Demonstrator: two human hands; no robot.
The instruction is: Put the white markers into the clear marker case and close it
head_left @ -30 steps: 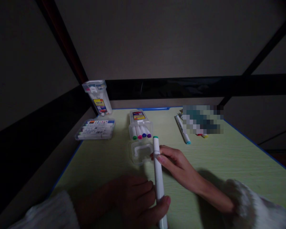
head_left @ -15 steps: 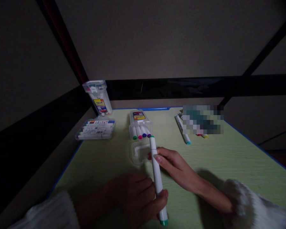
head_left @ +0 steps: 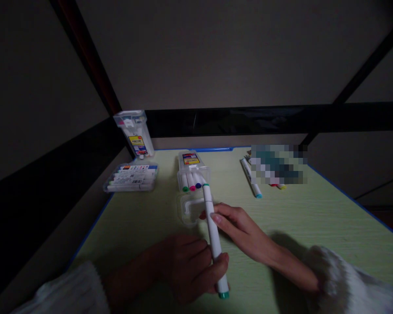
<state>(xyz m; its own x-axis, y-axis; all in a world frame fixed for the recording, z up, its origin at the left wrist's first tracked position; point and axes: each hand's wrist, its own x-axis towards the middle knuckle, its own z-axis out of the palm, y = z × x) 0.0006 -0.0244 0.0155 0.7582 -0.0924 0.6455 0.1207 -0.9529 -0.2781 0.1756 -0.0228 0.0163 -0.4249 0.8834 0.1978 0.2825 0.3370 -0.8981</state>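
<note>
A white marker with green ends slants away from me, held in both hands. My left hand is closed round its near part, thumb across the barrel. Farther up, my right hand pinches the barrel between thumb and fingers. The marker's far end overlaps the mouth of a clear marker case lying on the table. Inside it are several white markers with green, pink and blue ends. Its clear lid lies open toward me, partly behind the held marker.
A closed clear case of markers lies at the left, with an upright marker case behind it. On the right, a loose marker lies beside a blurred patch. A blue strip runs along the table's far edge.
The held marker has moved slightly forward and left, its far end now hiding the purple end in the case. Both hands keep their grip; the left has shifted a little forward.
</note>
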